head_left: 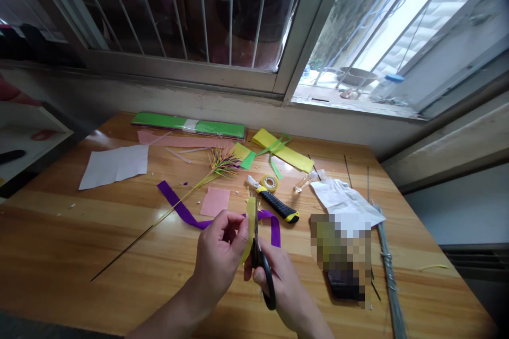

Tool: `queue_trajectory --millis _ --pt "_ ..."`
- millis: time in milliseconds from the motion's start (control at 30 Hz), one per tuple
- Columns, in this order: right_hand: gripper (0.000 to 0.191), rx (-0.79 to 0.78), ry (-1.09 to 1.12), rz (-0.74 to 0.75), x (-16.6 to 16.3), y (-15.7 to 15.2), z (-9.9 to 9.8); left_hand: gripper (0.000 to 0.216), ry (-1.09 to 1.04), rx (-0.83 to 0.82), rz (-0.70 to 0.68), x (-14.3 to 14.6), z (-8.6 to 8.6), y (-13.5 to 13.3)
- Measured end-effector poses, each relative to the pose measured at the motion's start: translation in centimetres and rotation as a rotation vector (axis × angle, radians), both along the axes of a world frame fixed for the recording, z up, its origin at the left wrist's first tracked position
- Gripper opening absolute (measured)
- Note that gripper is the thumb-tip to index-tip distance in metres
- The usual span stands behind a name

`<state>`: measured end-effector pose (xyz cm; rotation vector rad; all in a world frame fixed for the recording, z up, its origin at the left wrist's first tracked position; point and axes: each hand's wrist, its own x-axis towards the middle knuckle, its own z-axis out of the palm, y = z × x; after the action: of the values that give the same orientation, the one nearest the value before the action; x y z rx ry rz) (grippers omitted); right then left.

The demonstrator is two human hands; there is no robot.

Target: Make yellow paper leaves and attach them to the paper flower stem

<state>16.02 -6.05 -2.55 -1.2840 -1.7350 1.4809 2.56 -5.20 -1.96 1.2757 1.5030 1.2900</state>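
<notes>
Between thumb and fingers, my left hand (221,246) pinches a narrow strip of yellow paper (251,213), held roughly upright. My right hand (278,273) grips black-handled scissors (267,280), whose blades point away from me along the strip's right edge. Whether the blades are parted is hard to make out. Under and behind the hands a purple paper strip (183,213) curls across the table. Just beyond lie a pink paper square (215,202), a black and yellow utility knife (278,205) and small yellow clippings. A fringed paper flower spray (224,161) on a long stem rests to the left.
The wooden table (79,243) also carries white paper (115,167), a green paper pack (218,128), folded yellow paper (282,151), a tape roll (269,183), a small clear bottle (305,181), a white tissue (345,201), a phone-like object (344,286) and a wire bundle (388,275).
</notes>
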Motion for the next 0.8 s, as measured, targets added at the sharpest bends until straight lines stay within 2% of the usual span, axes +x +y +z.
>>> queue_trajectory --millis 533,800 --pt "0.068 -0.048 0.032 -0.042 -0.30 0.05 0.47 0.016 0.083 0.032 0.009 -0.03 0.25 -0.16" --pt "0.066 0.007 0.005 -0.030 -0.25 -0.01 0.40 0.015 0.154 0.057 0.018 0.05 0.39 -0.01"
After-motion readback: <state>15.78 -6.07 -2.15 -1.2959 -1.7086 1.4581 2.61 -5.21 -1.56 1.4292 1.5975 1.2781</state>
